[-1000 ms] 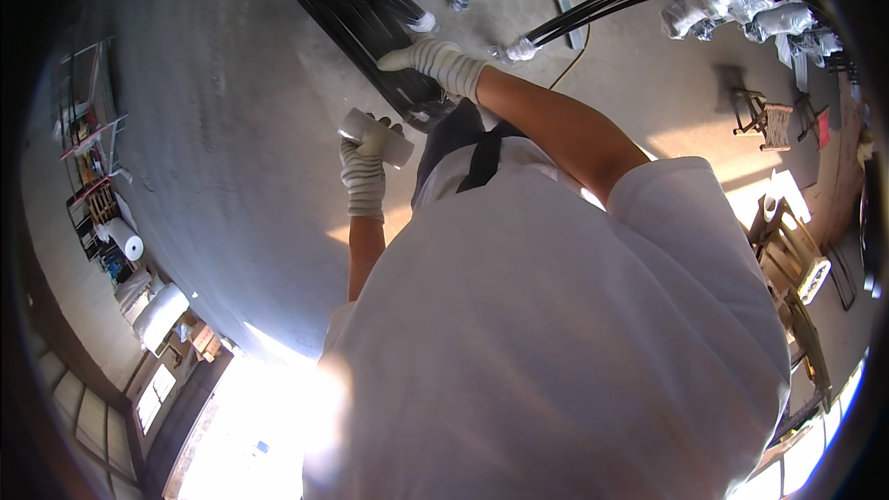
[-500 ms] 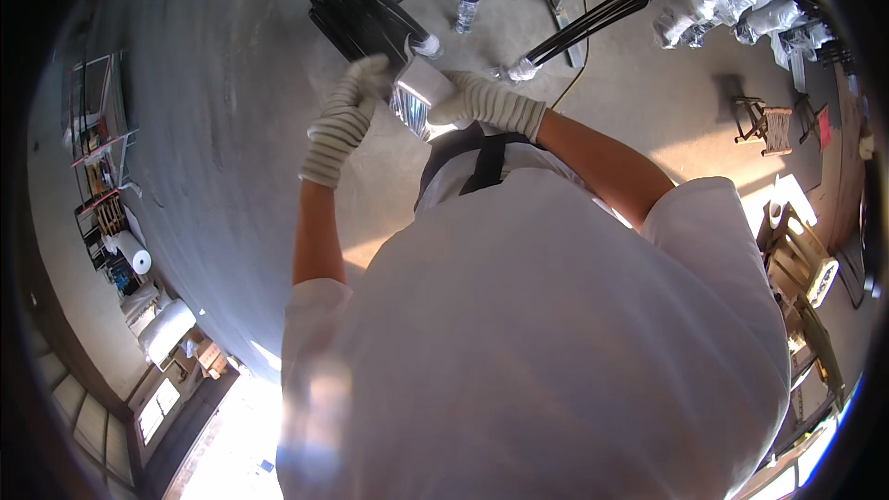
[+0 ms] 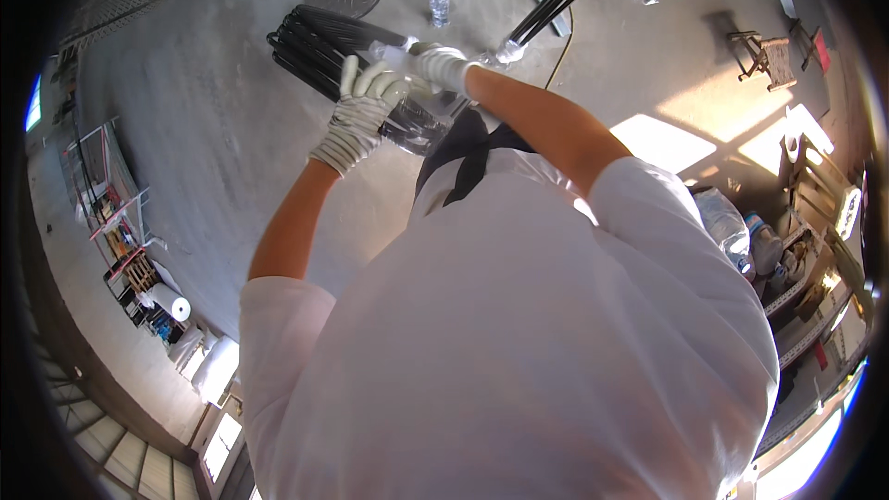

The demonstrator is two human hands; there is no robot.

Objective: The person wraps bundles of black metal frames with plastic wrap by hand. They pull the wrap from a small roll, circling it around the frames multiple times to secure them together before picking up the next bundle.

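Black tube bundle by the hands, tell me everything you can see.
The bundle is several slim, glossy black tubes, apparently metal, packed side by side, with rounded bends at the far end. It slants from upper left to lower right, its near end in shiny clear film. The left hand and right hand partly hide it; exact contact is unclear.

a tight bundle of glossy black tubes (image 3: 312,54) is set slantwise, its near end wrapped in clear film (image 3: 416,130).
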